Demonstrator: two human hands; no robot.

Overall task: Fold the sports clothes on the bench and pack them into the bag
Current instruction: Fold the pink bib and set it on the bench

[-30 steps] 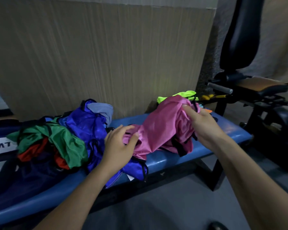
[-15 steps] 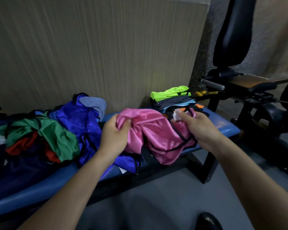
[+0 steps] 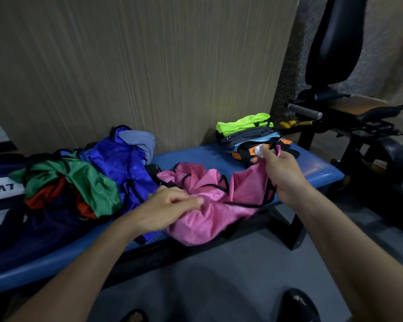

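A crumpled pink garment point(image 3: 209, 205) with black trim lies on the blue bench point(image 3: 312, 173), partly hanging over its front edge. My left hand point(image 3: 170, 205) pinches its near left part. My right hand point(image 3: 279, 173) holds up the garment's right end, thumb and fingers closed on a white tag. A folded stack point(image 3: 247, 133) topped by a neon-green piece sits behind my right hand. Unfolded blue point(image 3: 123, 163), green point(image 3: 89, 182) and red point(image 3: 47, 194) clothes are heaped to the left. A dark bag with white lettering point(image 3: 0, 189) shows at the far left.
A ribbed wall panel point(image 3: 137, 66) stands right behind the bench. Black gym equipment point(image 3: 358, 126) with a padded seat crowds the right side. Grey floor point(image 3: 207, 282) lies in front, with my dark shoes point(image 3: 296, 305) at the bottom edge.
The pink garment has come down from a raised bundle onto the bench and spread out. My right hand moved right holding its tag end; my left hand dropped lower onto the fabric.
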